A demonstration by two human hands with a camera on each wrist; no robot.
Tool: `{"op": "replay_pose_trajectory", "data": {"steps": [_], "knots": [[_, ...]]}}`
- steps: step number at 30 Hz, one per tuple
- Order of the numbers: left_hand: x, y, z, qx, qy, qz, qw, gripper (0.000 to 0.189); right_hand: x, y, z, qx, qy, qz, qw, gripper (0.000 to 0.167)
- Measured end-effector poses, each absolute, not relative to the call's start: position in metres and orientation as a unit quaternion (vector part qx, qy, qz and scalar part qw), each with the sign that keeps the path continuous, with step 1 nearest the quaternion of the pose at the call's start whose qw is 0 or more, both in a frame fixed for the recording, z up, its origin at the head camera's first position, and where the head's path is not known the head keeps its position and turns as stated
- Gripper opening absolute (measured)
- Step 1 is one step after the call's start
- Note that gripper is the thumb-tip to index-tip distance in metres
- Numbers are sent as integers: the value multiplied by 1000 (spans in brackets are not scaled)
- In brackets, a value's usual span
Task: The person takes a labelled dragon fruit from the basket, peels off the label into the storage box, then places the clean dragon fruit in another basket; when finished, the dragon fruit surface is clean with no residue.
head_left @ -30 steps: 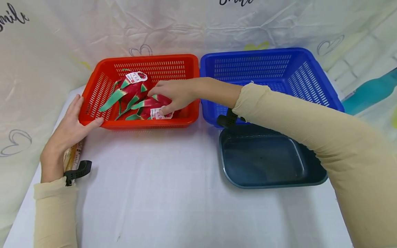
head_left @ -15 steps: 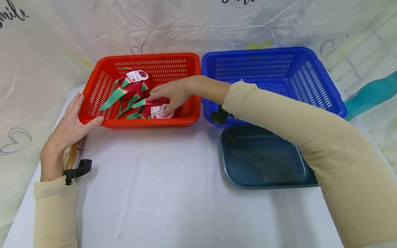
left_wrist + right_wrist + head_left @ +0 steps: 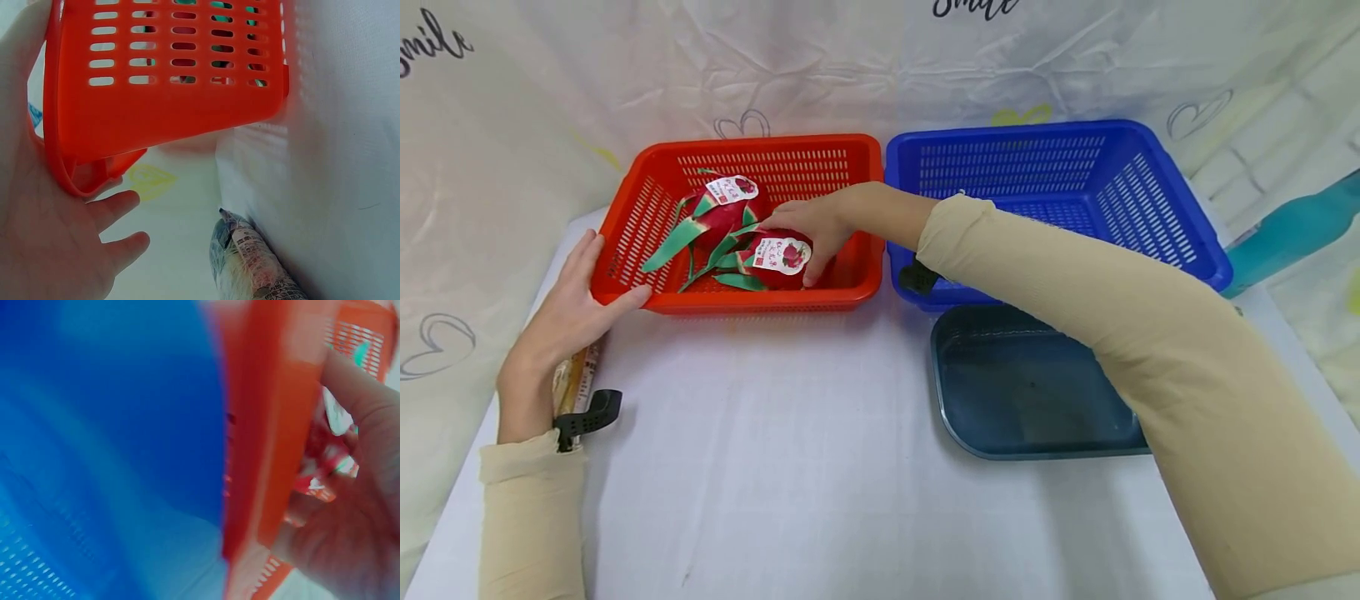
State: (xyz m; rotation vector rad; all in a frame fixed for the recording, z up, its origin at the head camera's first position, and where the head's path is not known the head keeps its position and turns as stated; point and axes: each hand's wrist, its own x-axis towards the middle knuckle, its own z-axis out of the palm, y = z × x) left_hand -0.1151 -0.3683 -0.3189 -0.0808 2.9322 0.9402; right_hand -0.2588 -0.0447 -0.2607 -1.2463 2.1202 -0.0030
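Note:
In the head view two red dragon fruits with green leafy scales and white labels lie in the red basket (image 3: 760, 302). My right hand (image 3: 823, 225) holds the nearer dragon fruit (image 3: 781, 255) at its right end, the thumb down its near side and the fingers over its back. The farther dragon fruit (image 3: 730, 208) lies just behind it to the left. My left hand (image 3: 572, 300) rests against the basket's left front corner, thumb on the front rim and straight fingers along the outside. In the left wrist view those fingertips (image 3: 134, 240) extend past the rim.
Right of the red basket stands a blue basket (image 3: 1037, 137), under my right forearm. In front of it sits a dark teal tray (image 3: 1030, 400), partly covered by the sleeve. A wrapped package (image 3: 253, 259) lies beside my left wrist, on the white-covered table (image 3: 760, 467).
The nearer dragon fruit has turned under my right hand, so its label now faces up and shows whole. My right forearm has shifted slightly left. The left hand stays at the corner.

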Motion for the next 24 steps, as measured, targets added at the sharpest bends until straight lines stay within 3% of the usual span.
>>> {"op": "replay_pose_trajectory", "data": {"steps": [7,24], "knots": [[-115,-368,-318,-27,951,308,30,96,-258,-52,-256,-454,824,28,339,103],[-115,-368,-319,-29,951,305,34,96,-258,-68,-251,-420,840,28,342,81]]}}
